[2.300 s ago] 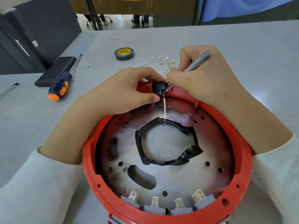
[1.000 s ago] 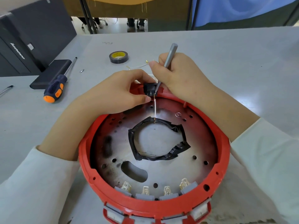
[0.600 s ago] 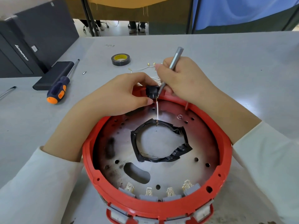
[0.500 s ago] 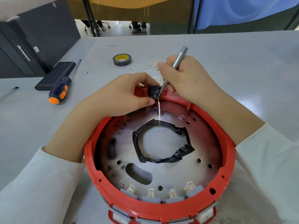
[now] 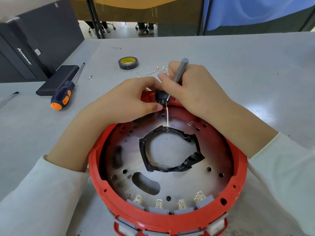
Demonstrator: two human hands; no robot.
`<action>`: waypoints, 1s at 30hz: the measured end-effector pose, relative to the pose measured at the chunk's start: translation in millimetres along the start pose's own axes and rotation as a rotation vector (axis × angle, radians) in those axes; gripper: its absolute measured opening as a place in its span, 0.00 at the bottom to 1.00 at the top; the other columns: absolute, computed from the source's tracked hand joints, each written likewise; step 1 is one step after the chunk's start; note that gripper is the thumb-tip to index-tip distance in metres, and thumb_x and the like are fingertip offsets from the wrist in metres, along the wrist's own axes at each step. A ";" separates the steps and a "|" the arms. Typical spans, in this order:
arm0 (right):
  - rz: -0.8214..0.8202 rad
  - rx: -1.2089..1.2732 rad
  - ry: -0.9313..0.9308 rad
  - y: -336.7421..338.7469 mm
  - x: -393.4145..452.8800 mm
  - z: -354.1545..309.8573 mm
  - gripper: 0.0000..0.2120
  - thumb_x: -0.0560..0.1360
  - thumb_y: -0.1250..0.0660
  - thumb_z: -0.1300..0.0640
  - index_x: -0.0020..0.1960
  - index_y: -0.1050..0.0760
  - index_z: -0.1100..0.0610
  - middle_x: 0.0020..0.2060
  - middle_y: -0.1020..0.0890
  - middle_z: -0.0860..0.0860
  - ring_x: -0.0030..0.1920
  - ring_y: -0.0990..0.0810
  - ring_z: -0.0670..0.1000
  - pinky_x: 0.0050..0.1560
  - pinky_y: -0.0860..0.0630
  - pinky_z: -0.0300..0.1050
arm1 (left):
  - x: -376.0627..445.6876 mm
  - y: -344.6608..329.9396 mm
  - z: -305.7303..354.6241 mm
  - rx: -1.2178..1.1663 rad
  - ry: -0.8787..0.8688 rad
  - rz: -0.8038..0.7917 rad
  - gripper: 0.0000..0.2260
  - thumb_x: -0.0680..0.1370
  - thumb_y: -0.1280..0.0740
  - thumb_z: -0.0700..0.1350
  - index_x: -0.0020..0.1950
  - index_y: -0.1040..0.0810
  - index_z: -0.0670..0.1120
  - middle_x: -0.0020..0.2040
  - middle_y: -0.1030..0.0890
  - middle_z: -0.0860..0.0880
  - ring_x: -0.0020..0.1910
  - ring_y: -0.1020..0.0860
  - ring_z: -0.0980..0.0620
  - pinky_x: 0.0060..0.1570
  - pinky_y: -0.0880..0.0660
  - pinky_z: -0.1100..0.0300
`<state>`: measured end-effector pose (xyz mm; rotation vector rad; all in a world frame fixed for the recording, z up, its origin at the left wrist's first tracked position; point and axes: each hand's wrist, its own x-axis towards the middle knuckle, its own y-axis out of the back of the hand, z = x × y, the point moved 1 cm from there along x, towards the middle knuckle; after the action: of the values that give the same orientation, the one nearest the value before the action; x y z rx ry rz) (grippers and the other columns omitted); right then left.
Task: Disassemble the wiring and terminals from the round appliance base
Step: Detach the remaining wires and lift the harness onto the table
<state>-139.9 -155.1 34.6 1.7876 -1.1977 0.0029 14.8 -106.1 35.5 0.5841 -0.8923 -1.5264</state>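
The fingers (image 5: 153,106) of the left hand (image 5: 126,101) are curled and pinch a small black switch (image 5: 161,97) that sits on the far rim of the red round appliance base (image 5: 238,178); I think they hold it steady so that the tool can work against it. The right hand (image 5: 192,89) grips a thin grey screwdriver (image 5: 179,72) like a pen, its fingers closed around the shaft, and the tip comes down to the right side of the switch, where a short white wire (image 5: 167,116) begins. This wire runs toward the near side, down to the black tape (image 5: 192,159) that lines the middle opening of the metal plate (image 5: 213,150). The exact contact point of the tip is too small to see, and the far side of the switch is hidden by both hands. On the near rim stands a row of grey terminal blocks (image 5: 204,200) with brass tabs, already without wires. The base stands on the grey desk (image 5: 255,57), and its lower edge is cut off by the frame. Behind the hands lie loose white wires with brass terminals (image 5: 157,69), partly covered. Farther left are a roll of black tape (image 5: 128,63), an orange and blue screwdriver (image 5: 64,96) and a flat black box (image 5: 58,80).
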 end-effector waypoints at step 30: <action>0.052 -0.012 0.049 -2.6 5.1 0.2 0.20 0.78 0.40 0.51 0.30 0.44 0.49 0.23 0.38 0.46 0.27 0.35 0.45 0.28 0.40 0.38 | -2.2 0.4 1.0 -0.035 0.017 -0.009 0.14 0.73 0.29 0.45 0.58 0.24 0.55 0.55 0.21 0.60 0.55 0.25 0.60 0.58 0.31 0.66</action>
<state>-135.5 -158.7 35.0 1.7361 -1.2069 0.0693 14.6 -103.7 36.2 0.5761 -0.8494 -1.5398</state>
